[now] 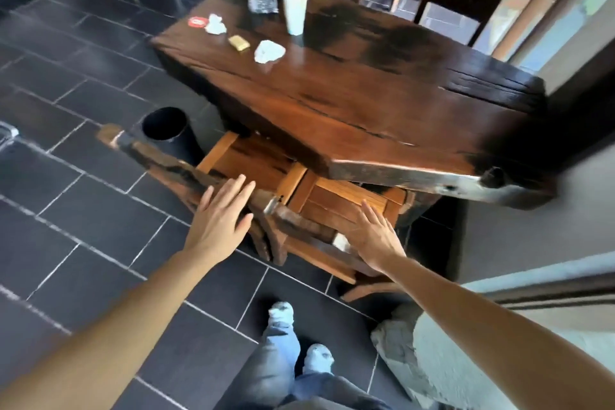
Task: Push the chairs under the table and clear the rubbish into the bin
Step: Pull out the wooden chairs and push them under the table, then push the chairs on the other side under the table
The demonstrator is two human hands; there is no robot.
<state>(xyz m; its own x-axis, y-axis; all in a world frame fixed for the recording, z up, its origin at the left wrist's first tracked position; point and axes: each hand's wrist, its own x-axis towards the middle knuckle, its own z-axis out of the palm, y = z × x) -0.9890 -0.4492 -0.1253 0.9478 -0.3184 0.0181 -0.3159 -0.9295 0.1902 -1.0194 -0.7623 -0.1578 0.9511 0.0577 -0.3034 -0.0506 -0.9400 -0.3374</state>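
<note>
Left hand [221,213] lay flat and open on the back of the left chair [159,156]. Right hand [372,236], also open, rested at the back of the right chair [346,200]. Both seats sat partly under the table's [382,103] near edge. Pushed askew, the left chair could knock the bin [166,130] standing by the near left corner. A cup [294,12] and crumpled paper [269,50] lay near the far left edge.

No text can be read; the white mark on the red coaster [198,22] is blurred.
</note>
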